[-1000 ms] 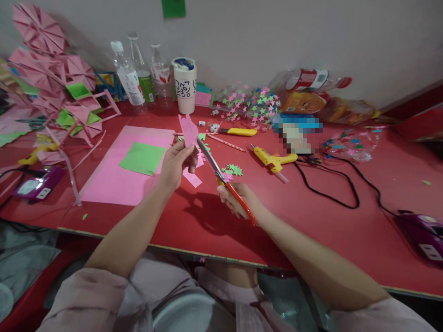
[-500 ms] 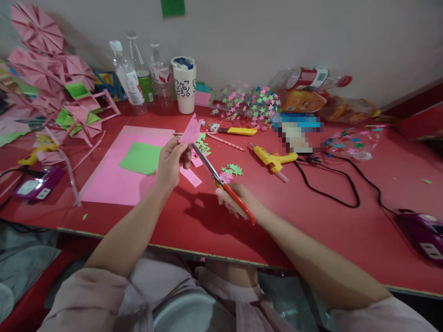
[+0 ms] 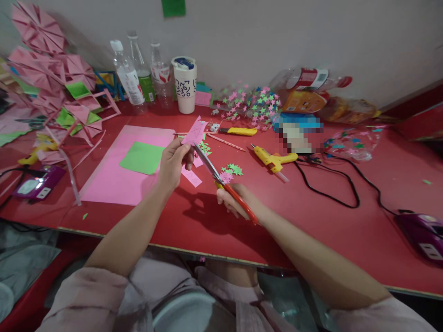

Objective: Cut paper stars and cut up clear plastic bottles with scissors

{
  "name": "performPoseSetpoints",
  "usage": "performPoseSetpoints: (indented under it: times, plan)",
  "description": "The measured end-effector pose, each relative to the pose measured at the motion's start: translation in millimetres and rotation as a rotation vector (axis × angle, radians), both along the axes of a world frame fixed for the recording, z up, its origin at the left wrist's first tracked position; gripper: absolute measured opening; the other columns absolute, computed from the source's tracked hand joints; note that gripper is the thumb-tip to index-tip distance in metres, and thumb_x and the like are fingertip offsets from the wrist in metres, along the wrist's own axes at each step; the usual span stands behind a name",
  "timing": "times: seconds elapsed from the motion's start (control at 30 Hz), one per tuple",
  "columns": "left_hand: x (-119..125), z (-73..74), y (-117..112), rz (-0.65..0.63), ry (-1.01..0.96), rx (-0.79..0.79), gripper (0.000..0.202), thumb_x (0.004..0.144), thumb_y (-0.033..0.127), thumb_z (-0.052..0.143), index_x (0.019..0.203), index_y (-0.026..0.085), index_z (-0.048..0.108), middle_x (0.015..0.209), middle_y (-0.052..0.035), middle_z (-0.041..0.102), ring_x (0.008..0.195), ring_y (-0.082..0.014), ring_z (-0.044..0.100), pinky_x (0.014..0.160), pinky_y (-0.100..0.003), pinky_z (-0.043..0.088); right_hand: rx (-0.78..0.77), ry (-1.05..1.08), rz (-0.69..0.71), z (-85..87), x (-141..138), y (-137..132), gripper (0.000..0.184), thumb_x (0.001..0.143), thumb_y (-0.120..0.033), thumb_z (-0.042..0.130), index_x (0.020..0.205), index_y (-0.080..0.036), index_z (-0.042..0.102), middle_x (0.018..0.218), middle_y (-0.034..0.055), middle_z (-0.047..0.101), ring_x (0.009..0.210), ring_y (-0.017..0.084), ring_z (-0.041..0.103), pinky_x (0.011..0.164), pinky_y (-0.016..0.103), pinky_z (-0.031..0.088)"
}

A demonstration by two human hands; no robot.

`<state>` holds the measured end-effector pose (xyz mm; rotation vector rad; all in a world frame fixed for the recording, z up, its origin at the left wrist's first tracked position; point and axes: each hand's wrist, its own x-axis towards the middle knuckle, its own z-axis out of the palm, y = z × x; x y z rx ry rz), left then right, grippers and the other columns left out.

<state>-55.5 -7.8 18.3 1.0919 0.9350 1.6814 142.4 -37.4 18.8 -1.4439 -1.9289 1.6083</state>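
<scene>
Pinched in my left hand is a pink paper piece with a jagged cut edge, raised above the table. My right hand is closed round the red handles of a pair of scissors. The blades point up and left, with their tips at the paper's lower edge; whether they touch it I cannot tell. Small green cut-outs and a pink paper strip lie under the paper. Close to the scissors are little piles of green stars and pink stars.
A pink sheet with a green square lies left. Beyond my hands are a yellow cutter, a yellow glue gun with a black cord, and a white tumbler beside several bottles. Folded pink paper models stand far left.
The pink paper and my left hand have shifted slightly to the right, and the paper is tilted a little differently. The scissors and my right hand have barely moved.
</scene>
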Motion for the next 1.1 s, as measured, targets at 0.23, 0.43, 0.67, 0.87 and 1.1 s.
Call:
performPoseSetpoints:
  times: [0.23,0.43,0.67,0.87,1.1]
  plan:
    - [-0.4,-1.7,-0.2,0.018,0.047,0.017,0.016,0.080,0.025,0.054,0.066,0.018,0.051,0.050,0.0067,0.051,0.037,-0.0017,0.043,0.035,-0.015,0.032,0.001,0.008,0.010,3.1,0.2,0.3,0.046,0.074,-0.063,0.057,0.064,-0.018,0.052,0.039,-0.0079,0.040,0.031,0.007,0.041,0.037,0.021,0.037]
    - [-0.9,-1.2,-0.5,0.013,0.065,0.005,0.016,0.081,0.025,0.053,0.066,0.018,0.051,0.050,0.0063,0.052,0.036,-0.0019,0.043,0.035,-0.015,0.032,-0.042,-0.032,-0.045,4.3,-3.9,-0.9,0.046,0.080,-0.061,0.052,0.061,-0.019,0.048,0.035,-0.0086,0.037,0.028,0.007,0.039,0.039,0.022,0.041]
    - [-0.2,2.1,0.6,0.006,0.048,-0.026,0.016,0.078,0.024,0.052,0.064,0.019,0.050,0.046,0.0068,0.049,0.035,-0.0025,0.041,0.033,-0.015,0.030,-0.063,-0.038,-0.065,6.2,-5.5,-1.2,0.049,0.075,-0.066,0.055,0.058,-0.020,0.046,0.033,-0.0091,0.036,0.025,0.007,0.038,0.033,0.021,0.035]
    - [-0.7,3.1,1.1,-0.004,0.020,-0.022,0.015,0.077,0.023,0.053,0.063,0.019,0.050,0.045,0.0070,0.049,0.035,-0.0029,0.041,0.032,-0.015,0.030,-0.035,-0.030,-0.090,4.3,-6.4,-0.2,0.053,0.069,-0.071,0.056,0.056,-0.020,0.046,0.032,-0.0087,0.035,0.025,0.007,0.037,0.032,0.021,0.034]
    - [-1.1,1.5,1.4,-0.002,0.022,-0.026,0.015,0.078,0.024,0.054,0.064,0.019,0.050,0.047,0.0069,0.049,0.036,-0.0024,0.041,0.033,-0.014,0.030,-0.025,-0.020,-0.036,6.2,-4.1,0.0,0.052,0.069,-0.071,0.054,0.057,-0.021,0.046,0.034,-0.0082,0.036,0.026,0.008,0.038,0.032,0.021,0.034]
